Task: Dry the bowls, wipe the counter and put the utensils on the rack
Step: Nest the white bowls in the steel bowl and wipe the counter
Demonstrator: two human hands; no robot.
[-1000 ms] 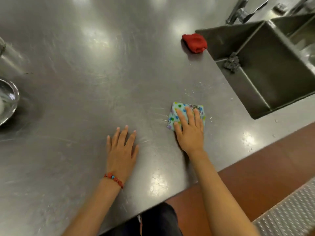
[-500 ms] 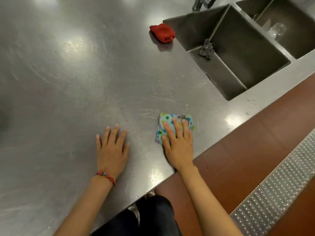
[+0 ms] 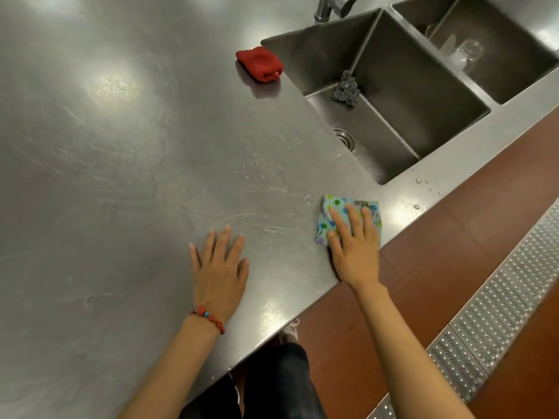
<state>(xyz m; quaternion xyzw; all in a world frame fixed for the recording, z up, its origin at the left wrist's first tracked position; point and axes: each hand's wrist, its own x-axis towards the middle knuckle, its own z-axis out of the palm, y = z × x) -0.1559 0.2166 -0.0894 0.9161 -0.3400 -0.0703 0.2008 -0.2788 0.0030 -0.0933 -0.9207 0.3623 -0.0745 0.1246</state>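
A folded light-blue cloth with coloured dots [image 3: 335, 208] lies on the steel counter [image 3: 136, 164] close to its front edge, just before the sink. My right hand [image 3: 354, 249] presses flat on this cloth with straight fingers. My left hand [image 3: 219, 267], with a red bead bracelet at the wrist, rests flat and spread on the bare counter to the left of the cloth. Water streaks and droplets mark the steel between the cloth and the sink. No bowls or utensils are in view.
A folded red cloth [image 3: 260, 64] lies at the near sink's [image 3: 402, 122] far left corner. A steel scourer [image 3: 345, 88] sits inside that sink. A glass [image 3: 467, 52] lies in the second basin, right. The tap base [image 3: 325, 7] stands behind. Red floor and metal grating lie below.
My right hand has slid the dotted cloth to the right along the front edge, toward the sink. The view has turned right, and the bowl at the left has left the frame.
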